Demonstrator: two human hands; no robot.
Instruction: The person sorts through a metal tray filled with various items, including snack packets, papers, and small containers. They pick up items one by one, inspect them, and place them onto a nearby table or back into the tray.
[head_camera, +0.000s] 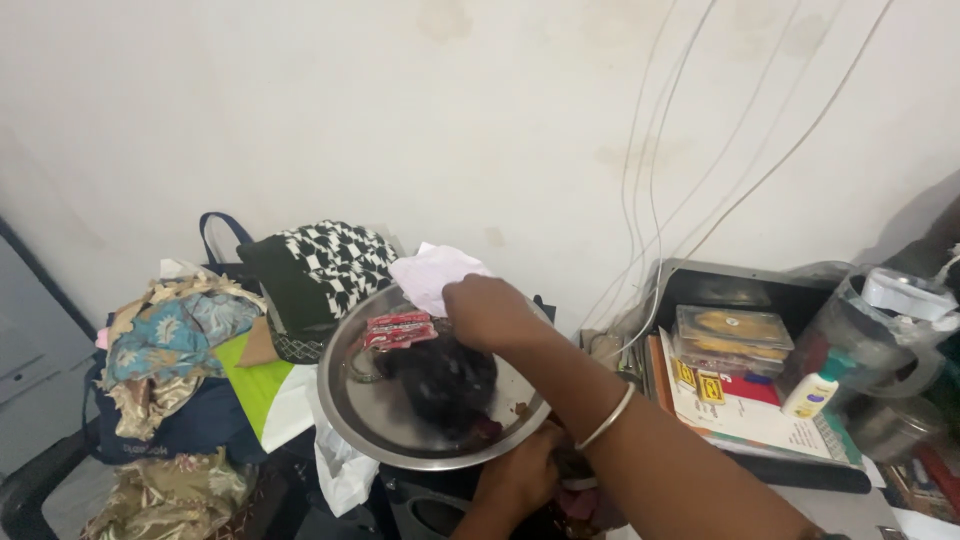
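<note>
A round steel plate (360, 410) is held tilted over a dark speaker-like box (430, 510). On the plate lie a black bundle (440, 385) and red packets (400, 328). My left hand (515, 480) grips the plate's near rim from below. My right hand (488, 312), with a silver bangle (606, 420) on the wrist, reaches over the plate's far side above the black bundle. Its fingers curl downward, close to a pale lilac cloth (435, 272). What the fingers hold is hidden.
On the left a heap of clothes and bags: a black-and-white patterned bag (325, 265), blue floral fabric (170, 335), a green bag (250, 385). On the right a dark tray (760, 295) holds a clear box, papers, a small white bottle (815, 392) and a plastic jug (880, 330). White cables (650, 200) hang down the wall.
</note>
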